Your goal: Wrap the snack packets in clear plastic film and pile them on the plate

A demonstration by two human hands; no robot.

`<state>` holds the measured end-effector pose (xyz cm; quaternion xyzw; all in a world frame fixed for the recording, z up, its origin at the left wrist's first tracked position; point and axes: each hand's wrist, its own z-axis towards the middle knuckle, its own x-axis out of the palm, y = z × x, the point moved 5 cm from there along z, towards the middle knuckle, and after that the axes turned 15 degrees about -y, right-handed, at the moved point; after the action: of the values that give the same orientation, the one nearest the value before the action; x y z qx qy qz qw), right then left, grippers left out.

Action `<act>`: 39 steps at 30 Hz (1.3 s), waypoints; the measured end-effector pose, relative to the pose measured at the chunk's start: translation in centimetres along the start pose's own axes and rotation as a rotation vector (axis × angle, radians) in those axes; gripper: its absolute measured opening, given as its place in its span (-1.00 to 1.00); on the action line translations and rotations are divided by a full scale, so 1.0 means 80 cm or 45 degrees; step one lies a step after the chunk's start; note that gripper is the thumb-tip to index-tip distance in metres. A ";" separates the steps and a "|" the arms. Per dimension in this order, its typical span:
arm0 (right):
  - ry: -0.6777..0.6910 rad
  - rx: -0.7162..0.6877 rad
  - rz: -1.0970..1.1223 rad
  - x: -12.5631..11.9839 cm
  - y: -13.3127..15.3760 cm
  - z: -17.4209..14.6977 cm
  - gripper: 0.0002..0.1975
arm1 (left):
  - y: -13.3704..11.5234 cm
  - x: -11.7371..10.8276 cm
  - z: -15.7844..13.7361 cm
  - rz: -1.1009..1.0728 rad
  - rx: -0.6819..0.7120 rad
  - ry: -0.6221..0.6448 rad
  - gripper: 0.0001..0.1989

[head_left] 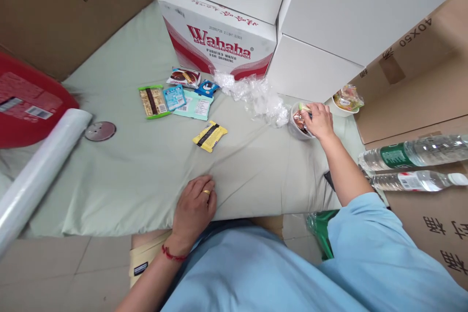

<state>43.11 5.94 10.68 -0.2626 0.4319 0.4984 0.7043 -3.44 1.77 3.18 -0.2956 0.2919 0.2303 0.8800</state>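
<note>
My right hand (320,119) reaches over a clear plastic tub (291,129), its fingers closed on a small snack packet (304,108) at the rim. Other wrapped snacks show below the fingers, partly hidden. Near the table's front edge rests my left hand (195,204), curled loosely on the cloth with nothing visible in it. A yellow snack packet (210,136) lies apart, beyond my left hand. Behind it are a green-edged clear packet (153,102), a light blue packet (174,97), a mint-green packet (193,105), a dark blue packet (207,88) and a chocolate pie packet (184,77).
Crumpled clear plastic (261,97) lies before a Wahaha carton (219,39). At left are a plastic roll (44,175), a round brown disc (100,131) and a red container (32,102). Right: a white bowl (343,109) with wrapped food and plastic bottles (420,180).
</note>
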 end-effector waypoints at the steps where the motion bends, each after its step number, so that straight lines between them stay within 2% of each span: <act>1: 0.000 0.014 -0.015 0.002 0.000 0.004 -0.51 | 0.000 0.000 0.000 -0.005 -0.004 0.000 -0.81; 4: -0.002 0.015 -0.047 0.009 -0.002 0.013 -0.51 | 0.000 0.000 0.000 -0.016 -0.017 0.003 -0.80; 6: -0.063 -0.026 -0.050 0.007 -0.005 0.014 -0.49 | -0.001 0.000 -0.001 -0.017 -0.024 0.012 -0.80; 11: -0.474 -0.149 0.055 -0.032 -0.001 -0.021 -0.49 | -0.003 -0.002 -0.001 -0.007 -0.002 -0.011 -0.80; 13: -0.540 -0.191 0.072 -0.044 0.008 -0.049 -0.53 | -0.004 -0.002 -0.001 0.004 0.012 -0.016 -0.80; 18: -0.390 -0.261 0.076 -0.031 0.018 -0.096 -0.69 | -0.004 -0.002 -0.001 0.000 0.016 -0.009 -0.80; 21: -0.370 -0.277 0.113 -0.023 0.010 -0.093 -0.68 | -0.005 -0.002 -0.001 0.018 0.029 -0.020 -0.81; 25: -0.482 -0.246 0.174 -0.032 0.019 -0.077 -0.73 | -0.006 -0.003 -0.001 0.040 0.031 -0.032 -0.81; 29: -0.488 -0.271 0.312 -0.036 0.077 -0.065 -0.73 | -0.008 -0.002 -0.001 0.046 0.044 -0.040 -0.81; 33: -0.407 -0.260 0.329 -0.017 0.144 -0.035 -0.68 | -0.006 -0.001 -0.004 0.043 0.015 -0.029 -0.80; 36: -0.223 -0.207 0.208 0.007 0.176 -0.001 -0.52 | -0.005 0.001 -0.005 0.030 -0.004 -0.018 -0.78; 39: 0.012 -0.148 0.138 0.020 0.189 0.018 -0.70 | -0.005 0.002 -0.007 0.023 -0.016 -0.024 -0.77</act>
<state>29.77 13.34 10.90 -0.2815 0.4192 0.5587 0.6579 -3.25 1.15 2.88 -0.2963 0.2849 0.2426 0.8787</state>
